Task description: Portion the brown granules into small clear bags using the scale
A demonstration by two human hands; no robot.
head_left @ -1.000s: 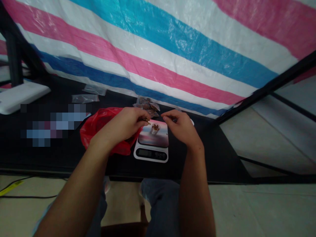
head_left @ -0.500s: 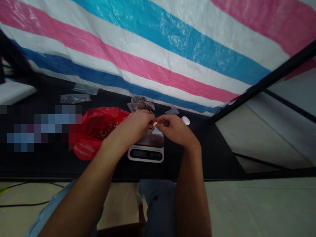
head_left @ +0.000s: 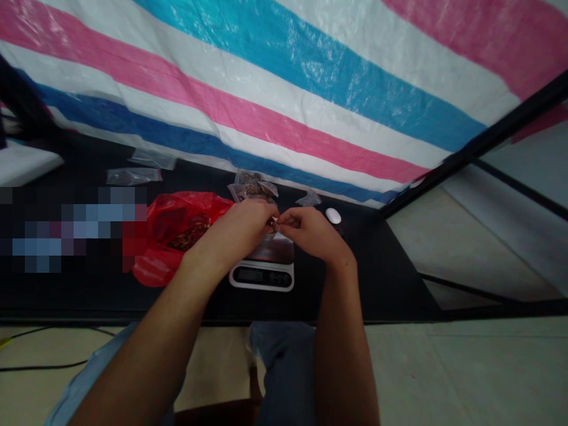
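the left hand [head_left: 233,234] and right hand [head_left: 310,234] have come together above the digital kitchen scale [head_left: 261,283], pinching narrowly on a small brown piece [head_left: 271,223], with a red plastic bag [head_left: 155,269] left of the scale.

The digital scale display [head_left: 261,276] is unreadable.

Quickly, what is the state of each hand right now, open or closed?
Left hand: closed, pinching a small brownish item.
Right hand: closed next to it; whether it also holds the item cannot be told.
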